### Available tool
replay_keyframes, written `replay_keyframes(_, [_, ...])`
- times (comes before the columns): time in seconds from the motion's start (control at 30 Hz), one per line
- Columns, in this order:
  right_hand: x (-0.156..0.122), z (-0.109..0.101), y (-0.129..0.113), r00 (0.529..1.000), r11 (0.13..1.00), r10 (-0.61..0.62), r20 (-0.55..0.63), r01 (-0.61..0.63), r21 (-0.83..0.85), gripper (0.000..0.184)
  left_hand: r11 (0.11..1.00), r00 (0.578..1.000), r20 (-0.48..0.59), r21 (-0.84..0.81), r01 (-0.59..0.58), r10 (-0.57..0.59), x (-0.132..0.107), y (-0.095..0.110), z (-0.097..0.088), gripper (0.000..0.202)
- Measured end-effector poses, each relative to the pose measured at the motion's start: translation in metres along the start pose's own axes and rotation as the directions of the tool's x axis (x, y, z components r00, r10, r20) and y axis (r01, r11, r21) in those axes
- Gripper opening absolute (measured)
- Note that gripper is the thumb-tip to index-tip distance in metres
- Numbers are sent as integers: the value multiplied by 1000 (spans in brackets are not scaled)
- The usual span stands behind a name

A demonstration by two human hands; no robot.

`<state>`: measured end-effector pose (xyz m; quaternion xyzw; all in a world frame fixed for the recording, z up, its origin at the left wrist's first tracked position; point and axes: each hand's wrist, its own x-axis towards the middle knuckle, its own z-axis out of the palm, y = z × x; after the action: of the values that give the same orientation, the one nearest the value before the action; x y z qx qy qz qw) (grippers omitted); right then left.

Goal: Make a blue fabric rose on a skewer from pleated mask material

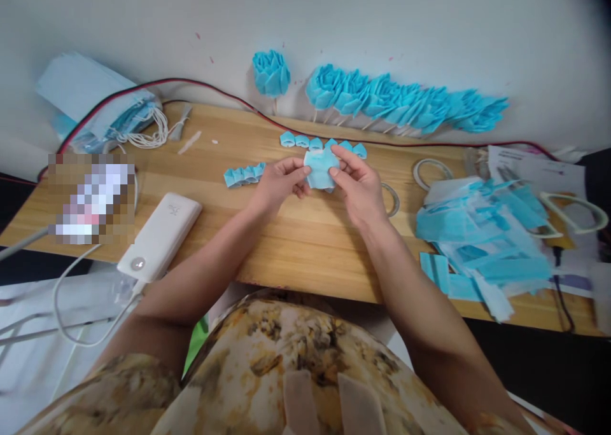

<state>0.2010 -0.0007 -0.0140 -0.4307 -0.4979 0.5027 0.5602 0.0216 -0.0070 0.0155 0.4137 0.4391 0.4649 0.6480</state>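
Between my two hands, above the middle of the wooden table, a small piece of light blue fabric [321,169] is held up. My left hand [285,175] pinches its left edge between thumb and fingers. On the opposite edge, my right hand [359,179] grips it with thumb and index finger. Just behind lies a row of small folded blue petals [301,141], partly covered by the fabric and my right hand. Another short row of folded blue petals [243,175] lies left of my left hand. A roll of tape [394,200] shows beside my right hand.
Blue fabric flowers on sticks [382,98] lean along the wall. A heap of blue fabric pieces [482,231], scissors [573,214] and another tape roll [432,171] are right. A white power bank [160,234] and stacked masks [102,98] are left. A red-black cable [210,84] crosses the back.
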Motion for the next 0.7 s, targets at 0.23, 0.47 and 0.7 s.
replay_keyframes(0.23, [1,-2,0,1000,1000,-19,4,19,-22,48,997,998,6,-29,-65,65,2,-2,-1,12])
replay_keyframes(0.47, [-1,0,-6,990,988,143,15,-143,49,46,992,992,58,52,-119,115,3,-5,0,9])
replay_keyframes(0.7, [-3,5,-14,993,993,114,3,-114,33,40,983,982,145,115,-140,123,2,-6,-1,16])
